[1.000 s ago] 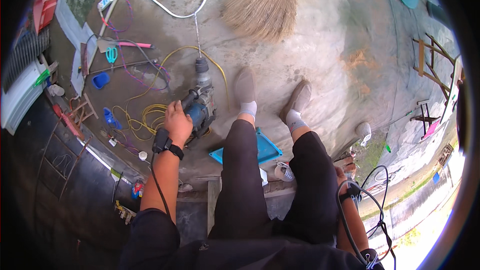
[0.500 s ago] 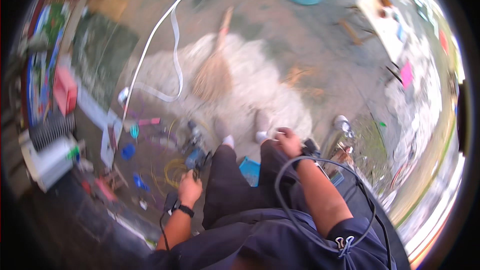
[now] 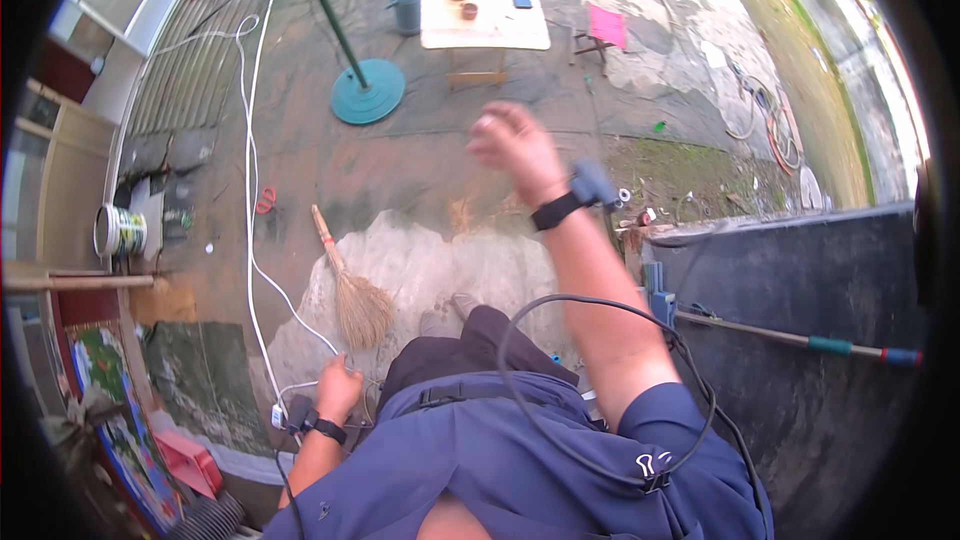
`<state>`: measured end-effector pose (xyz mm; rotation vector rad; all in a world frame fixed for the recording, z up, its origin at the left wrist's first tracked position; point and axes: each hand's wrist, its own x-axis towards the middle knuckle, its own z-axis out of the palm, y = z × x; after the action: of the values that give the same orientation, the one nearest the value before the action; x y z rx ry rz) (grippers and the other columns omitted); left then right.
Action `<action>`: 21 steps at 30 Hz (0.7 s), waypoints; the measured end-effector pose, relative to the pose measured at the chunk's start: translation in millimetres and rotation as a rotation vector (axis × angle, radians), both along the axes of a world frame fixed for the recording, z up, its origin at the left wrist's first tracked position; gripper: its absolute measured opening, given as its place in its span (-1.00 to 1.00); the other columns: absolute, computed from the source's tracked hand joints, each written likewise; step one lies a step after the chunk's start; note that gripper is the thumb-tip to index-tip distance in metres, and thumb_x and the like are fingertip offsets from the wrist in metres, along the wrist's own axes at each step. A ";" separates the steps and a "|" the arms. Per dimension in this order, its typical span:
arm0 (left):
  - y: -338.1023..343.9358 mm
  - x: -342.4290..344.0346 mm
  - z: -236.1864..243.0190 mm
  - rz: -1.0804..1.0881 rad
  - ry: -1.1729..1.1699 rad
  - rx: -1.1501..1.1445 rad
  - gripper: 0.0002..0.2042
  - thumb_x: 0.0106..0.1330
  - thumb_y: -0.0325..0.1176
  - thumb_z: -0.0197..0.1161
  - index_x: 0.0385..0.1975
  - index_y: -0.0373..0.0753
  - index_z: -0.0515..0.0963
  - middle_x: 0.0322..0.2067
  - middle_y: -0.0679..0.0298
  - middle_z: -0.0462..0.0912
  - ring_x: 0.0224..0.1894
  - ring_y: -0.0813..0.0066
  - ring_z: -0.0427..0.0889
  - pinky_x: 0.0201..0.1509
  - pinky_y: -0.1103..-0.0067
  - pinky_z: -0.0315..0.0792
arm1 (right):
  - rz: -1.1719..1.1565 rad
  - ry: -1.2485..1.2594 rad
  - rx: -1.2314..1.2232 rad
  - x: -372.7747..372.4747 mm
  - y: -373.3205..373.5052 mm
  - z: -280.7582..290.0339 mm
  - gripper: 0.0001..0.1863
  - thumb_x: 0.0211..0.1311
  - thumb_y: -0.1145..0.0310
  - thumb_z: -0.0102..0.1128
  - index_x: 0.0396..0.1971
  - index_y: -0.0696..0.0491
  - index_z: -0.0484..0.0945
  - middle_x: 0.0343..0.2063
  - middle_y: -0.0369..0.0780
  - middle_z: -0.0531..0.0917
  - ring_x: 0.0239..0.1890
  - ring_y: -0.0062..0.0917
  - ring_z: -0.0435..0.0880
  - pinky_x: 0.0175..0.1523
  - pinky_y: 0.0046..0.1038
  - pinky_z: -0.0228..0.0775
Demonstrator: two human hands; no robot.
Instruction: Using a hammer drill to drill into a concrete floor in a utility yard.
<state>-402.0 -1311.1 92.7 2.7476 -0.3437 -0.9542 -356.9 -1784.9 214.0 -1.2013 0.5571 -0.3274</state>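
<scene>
My right hand, blurred by motion, is raised in front of me with its fingers curled together. A small whitish spot shows at the fingertips, too small to name. Low at the left, my left hand is closed beside a white cord; what it holds, if anything, is hidden. Each wrist carries a dark strap with a small box. A straw broom lies on the pale floor patch just beyond my left hand, its handle pointing away.
A low table with cups and a phone stands ahead, beside a blue-grey flask and a pink folding stool. A fan's round green base stands nearer. At the right is a dark panel with a pole across it.
My view has lifted and turned, bringing the table and fan into the upper middle. My right hand has risen from near my knee to out ahead. The tool by my left hand is out of sight.
</scene>
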 end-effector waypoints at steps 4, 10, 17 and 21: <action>-75.8 40.4 48.6 -0.150 -0.052 -0.135 -0.52 0.15 -0.29 0.24 0.06 -0.41 0.44 -0.04 -0.18 0.53 0.06 -0.08 0.49 0.17 0.28 0.38 | -0.193 -0.052 -0.320 -91.6 -103.5 118.4 -0.54 0.29 0.20 0.17 0.09 0.12 0.40 -0.17 -0.16 0.61 -0.23 -0.48 0.68 -0.10 -0.48 0.52; -204.2 68.5 59.3 -0.078 0.148 -0.510 -0.56 0.20 -0.36 0.23 0.06 -0.42 0.43 -0.03 -0.09 0.57 0.01 0.14 0.60 0.09 0.41 0.47 | -0.260 -0.012 -0.510 -218.9 -194.7 179.2 -0.60 0.38 0.23 0.03 0.12 0.10 0.38 -0.13 -0.16 0.60 -0.19 -0.50 0.68 -0.10 -0.49 0.52; -373.1 82.2 32.7 -0.117 0.421 -0.606 -0.60 0.26 -0.39 0.20 0.08 -0.41 0.43 -0.04 -0.01 0.60 -0.03 0.30 0.62 0.06 0.50 0.49 | -0.103 -0.076 -0.063 -148.1 -209.9 63.1 -0.66 0.31 0.35 0.15 0.04 0.11 0.44 -0.19 -0.21 0.61 -0.24 -0.51 0.68 -0.13 -0.51 0.55; -442.0 110.9 34.6 -0.092 0.426 -0.605 -0.60 0.27 -0.37 0.19 0.08 -0.41 0.44 -0.06 0.01 0.61 -0.04 0.30 0.63 0.06 0.51 0.48 | -0.055 -0.032 -0.015 -99.7 -251.5 13.4 -0.66 0.30 0.35 0.19 0.04 0.10 0.45 -0.20 -0.26 0.61 -0.23 -0.57 0.66 -0.16 -0.58 0.51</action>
<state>-291.1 -1753.1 127.3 1.9481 -0.5711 -1.1879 -456.6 -2036.4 227.4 -1.1948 0.5611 -0.3976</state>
